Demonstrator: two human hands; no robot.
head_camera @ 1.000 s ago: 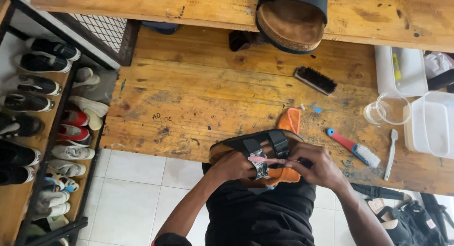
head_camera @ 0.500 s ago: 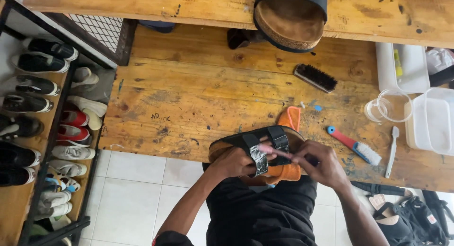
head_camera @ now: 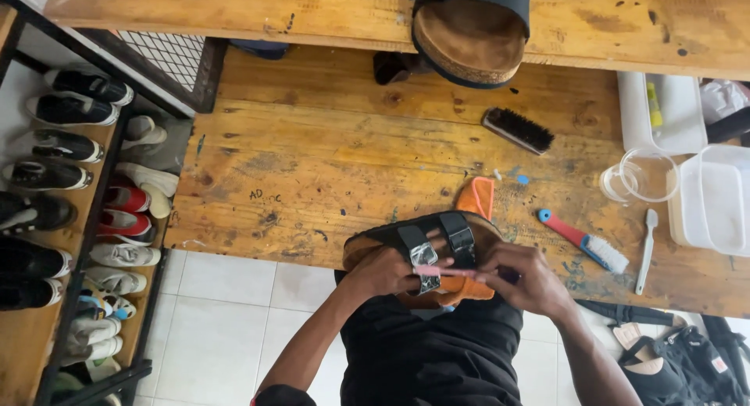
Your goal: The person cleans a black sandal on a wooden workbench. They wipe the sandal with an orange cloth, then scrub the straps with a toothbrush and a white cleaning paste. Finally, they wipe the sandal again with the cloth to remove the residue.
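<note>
Head view looks straight down on a worn wooden table (head_camera: pixel 312 164) where a person holds a sandal (head_camera: pixel 426 250) at the near edge, just above their dark lap. The sandal has a tan cork footbed and two black straps with buckles. The left hand (head_camera: pixel 387 272) is closed around the sandal's side, fingers curled by the metal buckle, gripping it firmly. The right hand (head_camera: pixel 527 279) is pinched narrow around a thin pink stick (head_camera: pixel 445 272), whose tip touches the strap near the buckle; what kind of tool it is cannot be told. An orange cloth (head_camera: pixel 475 197) lies under and beside the sandal, showing both above and below it. To the right on the table lie a brush with a red and blue handle (head_camera: pixel 582 240) and a white toothbrush (head_camera: pixel 645 250), near each other but apart. A black bristle brush (head_camera: pixel 517 130) rests farther up the table. A clear round cup (head_camera: pixel 642 176) stands next to a clear plastic tub (head_camera: pixel 715 199), and a white rectangular tray (head_camera: pixel 664 113) behind them holds a small yellow-green item, too small to identify. A second sandal (head_camera: pixel 469 31) sits on the raised shelf at the top. A shoe rack (head_camera: pixel 70 203) full of pairs stands at the left, over white floor tiles.
</note>
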